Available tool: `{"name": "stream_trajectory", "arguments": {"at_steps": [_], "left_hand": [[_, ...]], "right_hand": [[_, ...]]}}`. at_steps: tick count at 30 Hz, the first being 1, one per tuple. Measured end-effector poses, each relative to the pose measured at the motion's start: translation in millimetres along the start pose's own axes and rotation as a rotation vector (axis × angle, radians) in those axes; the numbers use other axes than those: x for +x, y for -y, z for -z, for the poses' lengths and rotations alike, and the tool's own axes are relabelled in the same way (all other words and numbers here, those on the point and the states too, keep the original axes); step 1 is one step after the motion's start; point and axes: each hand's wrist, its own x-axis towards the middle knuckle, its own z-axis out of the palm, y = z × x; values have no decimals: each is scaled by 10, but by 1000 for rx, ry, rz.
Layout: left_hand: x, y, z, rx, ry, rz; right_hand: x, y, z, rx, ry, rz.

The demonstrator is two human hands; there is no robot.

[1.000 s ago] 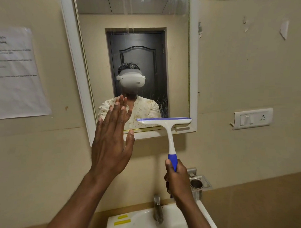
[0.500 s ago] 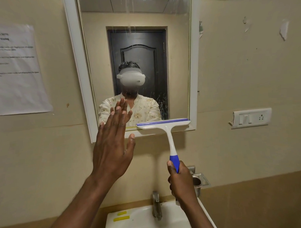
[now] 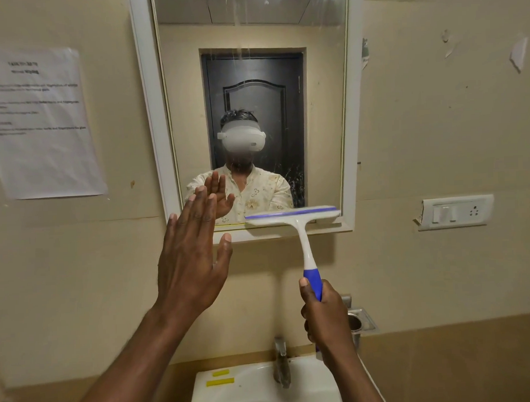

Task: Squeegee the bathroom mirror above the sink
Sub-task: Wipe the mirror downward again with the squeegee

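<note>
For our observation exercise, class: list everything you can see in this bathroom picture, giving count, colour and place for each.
mirror: one, white frame, on wall above sink
squeegee: one, white and blue, blade at mirror's bottom edge
sink: one, white, bottom centre
tap: one, metal, behind sink
paper notice: one, white, wall left
switch plate: one, white, wall right
metal holder: one, silver, wall behind right hand
left hand: open, raised before mirror
right hand: grips squeegee handle

One mirror [image 3: 253, 81], one squeegee [image 3: 294, 218], two hands: left [image 3: 191, 263], right [image 3: 326, 316]. One sink [image 3: 312, 388], one tap [image 3: 281, 362], one paper [image 3: 41, 124] upper left, one switch plate [image 3: 456, 212], two yellow stickers [image 3: 220, 378].
</note>
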Motion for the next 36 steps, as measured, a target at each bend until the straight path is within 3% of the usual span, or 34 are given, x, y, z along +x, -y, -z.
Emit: {"name": "stream_trajectory", "arguments": {"at_steps": [16, 36], "left_hand": [[-207, 149, 118, 93, -3, 67], [-736, 401, 548, 244, -11, 278]], "right_hand": [[76, 775, -248, 149, 196, 215], [-170, 820, -940, 196, 427, 281]]}}
